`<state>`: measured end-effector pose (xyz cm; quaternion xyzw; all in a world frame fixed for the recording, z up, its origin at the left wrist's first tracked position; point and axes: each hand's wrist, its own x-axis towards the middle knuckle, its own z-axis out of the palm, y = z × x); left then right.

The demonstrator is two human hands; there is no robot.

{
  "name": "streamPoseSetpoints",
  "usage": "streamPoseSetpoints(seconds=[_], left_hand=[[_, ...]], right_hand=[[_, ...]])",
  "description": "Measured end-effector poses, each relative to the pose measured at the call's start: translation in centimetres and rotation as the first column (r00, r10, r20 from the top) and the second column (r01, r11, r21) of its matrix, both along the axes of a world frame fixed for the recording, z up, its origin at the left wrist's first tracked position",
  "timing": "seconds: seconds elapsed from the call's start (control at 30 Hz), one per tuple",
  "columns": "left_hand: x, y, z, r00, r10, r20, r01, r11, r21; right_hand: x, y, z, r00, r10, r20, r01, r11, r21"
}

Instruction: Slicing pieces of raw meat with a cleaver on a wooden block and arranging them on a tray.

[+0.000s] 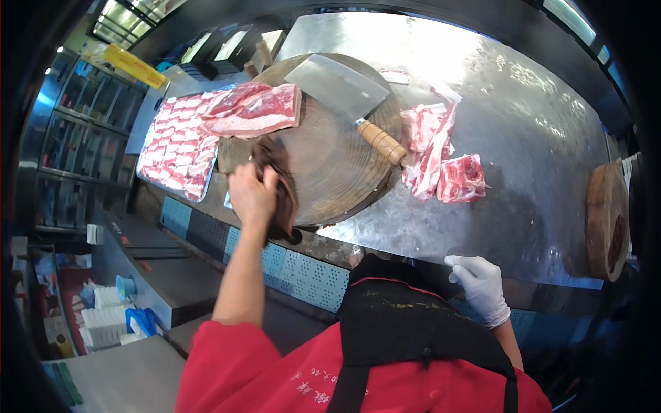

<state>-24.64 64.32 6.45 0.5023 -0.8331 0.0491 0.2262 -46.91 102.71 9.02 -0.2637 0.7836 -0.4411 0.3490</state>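
Observation:
My left hand [253, 193], bare and closed, grips a dark brown, cloth-like thing [285, 204] at the near left rim of a round wooden chopping block [330, 160]; its blur hides what it is. In a white glove, my right hand [477, 289] hangs by the front edge of the steel table, empty, fingers loosely bent. A cleaver [338, 88] lies on the block, its wooden handle pointing right. One slab of raw pork belly [253, 111] rests partly on the block and partly over a tray of sliced meat [178, 144].
Raw meat pieces [428, 149] lie right of the block on the steel table [521, 129]. A second wooden block [604, 222] stands on edge at the far right. Black containers [232, 49] are at the back left. White foam boxes [106, 320] sit at lower left.

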Motion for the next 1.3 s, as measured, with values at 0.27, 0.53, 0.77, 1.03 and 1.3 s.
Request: streamPoseSetpoints(seconds=[0.27,0.53,0.77,1.03,1.3], left_hand=[[-7.7,10.8,0.4,0.853,-0.464,-0.241,0.462,0.884,-0.065],[-15.5,21.4,-1.0,0.237,-0.637,-0.734,0.929,0.37,-0.022],[-13.4,21.7,3.9,0.513,-0.038,-0.857,0.856,-0.05,0.515],[-3.2,14.4,10.1,0.275,0.126,-0.953,0.862,0.407,0.303],[11.3,12.0,8.0,0.058,0.537,-0.841,0.288,0.798,0.529]], right_hand=[[-0.6,3.3,0.0,0.987,-0.134,-0.094,0.134,0.991,-0.005],[1.3,1.7,2.3,0.957,-0.12,-0.263,0.085,0.987,-0.139],[1.9,-3.4,2.9,0.982,0.046,-0.184,-0.108,0.933,-0.344],[5.3,-17.9,8.2,0.916,0.393,0.079,-0.253,0.719,-0.647],[12.0,-39.8,5.1,0.405,0.558,-0.724,-0.758,0.648,0.076]])
